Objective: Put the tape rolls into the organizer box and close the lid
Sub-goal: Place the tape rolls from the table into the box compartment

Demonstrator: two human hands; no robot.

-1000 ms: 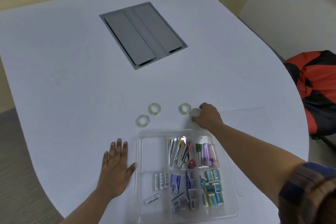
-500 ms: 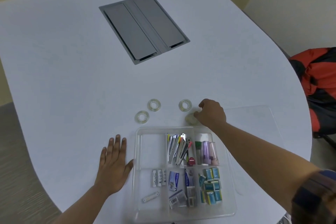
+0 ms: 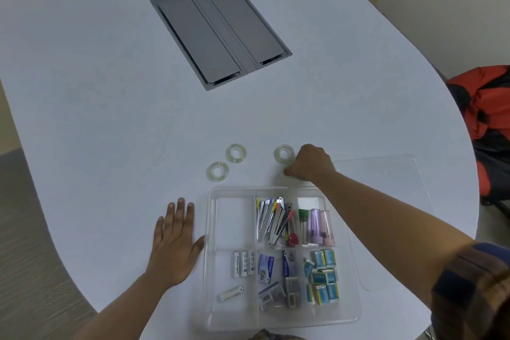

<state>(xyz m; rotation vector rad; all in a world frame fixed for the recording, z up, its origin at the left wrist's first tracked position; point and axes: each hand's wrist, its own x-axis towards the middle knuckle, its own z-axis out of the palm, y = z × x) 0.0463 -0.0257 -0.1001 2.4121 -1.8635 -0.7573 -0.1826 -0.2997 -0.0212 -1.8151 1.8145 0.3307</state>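
Note:
Three clear tape rolls lie flat on the white table: one (image 3: 236,154), one (image 3: 217,171) nearer the box, and one (image 3: 283,153) just left of my right hand. My right hand (image 3: 311,164) is closed over a fourth tape roll just beyond the box's far edge; that roll is almost fully hidden under my fingers. The clear organizer box (image 3: 234,189) stands open in front of me, its far-left compartment empty. Its clear lid (image 3: 386,182) lies flat to the right. My left hand (image 3: 176,240) rests flat on the table, thumb at the box's left wall.
The box's other compartments hold batteries, clips, small boxes and several pastel tubes. A grey cable hatch (image 3: 220,33) is set into the table farther back. A red and black bag (image 3: 488,124) sits past the table's right edge.
My right hand has drawn the fourth tape roll toward the box and closed over it, so the roll no longer shows. My left hand has stayed flat.

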